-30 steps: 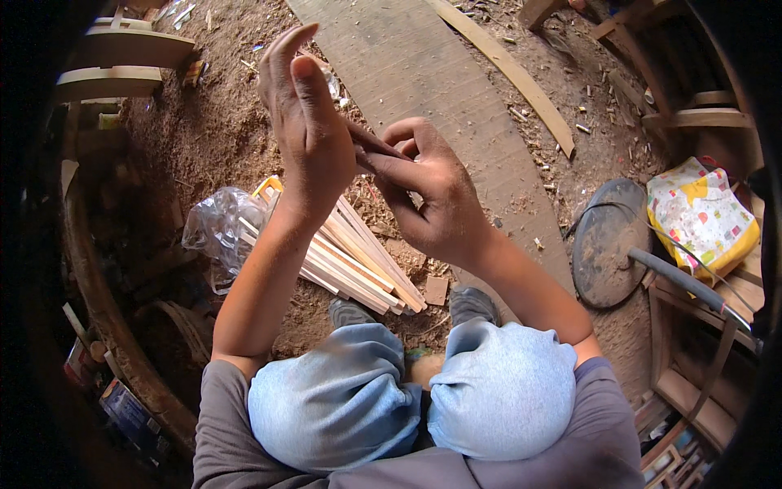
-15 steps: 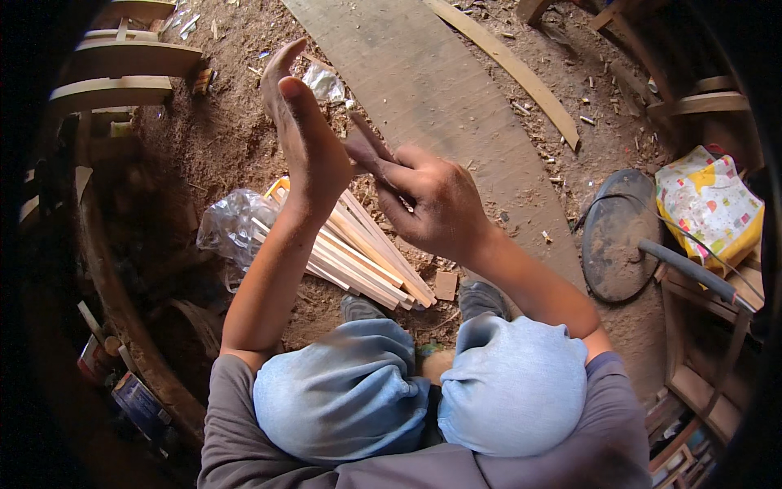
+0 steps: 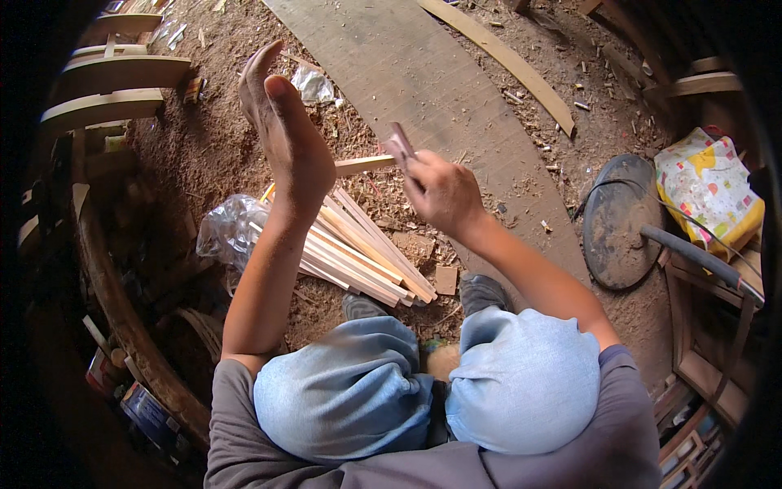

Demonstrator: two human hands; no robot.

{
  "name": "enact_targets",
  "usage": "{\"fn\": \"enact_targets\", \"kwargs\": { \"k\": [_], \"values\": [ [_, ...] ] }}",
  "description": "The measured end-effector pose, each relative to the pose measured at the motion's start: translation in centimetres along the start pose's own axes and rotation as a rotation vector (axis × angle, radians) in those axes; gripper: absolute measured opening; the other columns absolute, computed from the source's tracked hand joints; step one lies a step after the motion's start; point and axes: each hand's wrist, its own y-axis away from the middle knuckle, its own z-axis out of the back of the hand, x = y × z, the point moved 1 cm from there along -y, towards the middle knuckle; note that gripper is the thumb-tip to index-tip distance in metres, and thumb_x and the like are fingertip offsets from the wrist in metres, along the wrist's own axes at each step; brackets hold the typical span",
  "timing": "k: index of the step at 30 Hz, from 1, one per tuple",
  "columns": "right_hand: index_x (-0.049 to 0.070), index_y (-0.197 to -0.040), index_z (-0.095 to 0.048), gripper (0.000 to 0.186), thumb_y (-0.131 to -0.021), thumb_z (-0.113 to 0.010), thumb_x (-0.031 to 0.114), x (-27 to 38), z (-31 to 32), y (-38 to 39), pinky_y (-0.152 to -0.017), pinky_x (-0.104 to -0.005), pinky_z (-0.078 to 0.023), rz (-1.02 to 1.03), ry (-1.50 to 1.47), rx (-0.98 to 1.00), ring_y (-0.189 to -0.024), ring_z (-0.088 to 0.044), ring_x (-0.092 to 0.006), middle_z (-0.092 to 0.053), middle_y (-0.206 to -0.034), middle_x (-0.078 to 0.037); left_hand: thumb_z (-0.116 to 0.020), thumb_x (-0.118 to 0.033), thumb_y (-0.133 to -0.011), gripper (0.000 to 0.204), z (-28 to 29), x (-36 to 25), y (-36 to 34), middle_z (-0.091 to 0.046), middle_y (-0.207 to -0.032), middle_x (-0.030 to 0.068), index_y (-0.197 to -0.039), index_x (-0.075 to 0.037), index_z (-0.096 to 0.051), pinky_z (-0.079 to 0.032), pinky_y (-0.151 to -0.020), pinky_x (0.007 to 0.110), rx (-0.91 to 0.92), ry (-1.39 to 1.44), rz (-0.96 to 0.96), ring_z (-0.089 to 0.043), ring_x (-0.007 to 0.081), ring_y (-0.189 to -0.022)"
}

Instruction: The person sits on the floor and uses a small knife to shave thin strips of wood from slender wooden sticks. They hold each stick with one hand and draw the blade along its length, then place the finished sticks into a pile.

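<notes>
My left hand (image 3: 287,147) is raised upright, fingers stretched out and slightly curved, thumb standing up. A pale narrow wood strip (image 3: 364,163) runs from the heel of that palm toward the right; whether the palm grips it is hidden. Closed around a flat reddish-brown piece (image 3: 399,140), slightly blurred, my right hand (image 3: 436,187) is at the strip's right end. Below both hands a bundle of pale wooden strips (image 3: 366,253) lies on the dirt beside crumpled clear plastic (image 3: 228,232).
A long brown board (image 3: 456,98) crosses the floor, with a curved slat (image 3: 521,65) alongside. Curved wooden parts (image 3: 122,73) line the left. A dusty oval base with a pole (image 3: 615,253), a patterned yellow-white bag (image 3: 705,196) and wooden frames (image 3: 700,367) stand at right.
My right hand has moved right, away from my left palm, exposing a pale strip between them. The reddish-brown piece is now tilted more upright. My left hand stays raised.
</notes>
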Motion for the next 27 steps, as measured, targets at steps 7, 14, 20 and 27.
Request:
{"fn": "enact_targets", "kwargs": {
  "k": [7, 14, 20, 27],
  "values": [
    [0.005, -0.136, -0.057, 0.043, -0.092, -0.057, 0.01, 0.9, -0.3, 1.3, -0.051, -0.035, -0.054, 0.398, -0.038, -0.328, -0.058, -0.064, -0.0234, -0.062, -0.076, -0.012, -0.02, -0.058, -0.105, 0.07, -0.7, -1.2, -0.1, -0.048, -0.13, 0.0199, -0.132, 0.0, -0.05, -0.026, -0.112, 0.045, 0.041, 0.0, 0.002, -0.04, 0.0339, -0.129],
    [0.001, -0.091, -0.067, 0.013, -0.093, -0.06, 0.012, -4.5, -2.2, 0.2, -0.051, -0.0402, -0.053, 0.046, -0.032, -0.138, -0.058, -0.064, -0.029, -0.061, -0.078, -0.012, -0.023, -0.056, -0.106, 0.067, -0.5, -1.5, -0.5, -0.049, -0.127, 0.0194, -0.13, -0.002, -0.053, -0.029, -0.11, 0.044, 0.064, -0.089, 0.084, -0.043, 0.0323, -0.125],
    [0.0, -0.088, -0.066, 0.016, -0.095, -0.059, 0.013, -4.9, -3.2, -0.1, -0.048, -0.0365, -0.05, 0.086, -0.078, -0.156, -0.057, -0.062, -0.0263, -0.06, -0.072, -0.011, -0.028, -0.054, -0.107, 0.061, -1.0, -1.9, -0.4, -0.051, -0.124, 0.0185, -0.13, -0.003, -0.054, -0.032, -0.107, 0.042, 0.086, -0.078, 0.061, -0.045, 0.0309, -0.121],
    [-0.001, -0.087, -0.065, 0.018, -0.096, -0.057, 0.012, -5.9, -4.4, -0.4, -0.041, -0.0317, -0.046, 0.188, -0.168, -0.214, -0.05, -0.054, -0.0204, -0.058, -0.07, -0.01, -0.031, -0.055, -0.106, 0.061, 0.1, -1.4, 0.0, -0.052, -0.125, 0.0162, -0.13, -0.004, -0.056, -0.032, -0.108, 0.041, 0.064, -0.137, 0.05, -0.046, 0.029, -0.123]
  ]
}}
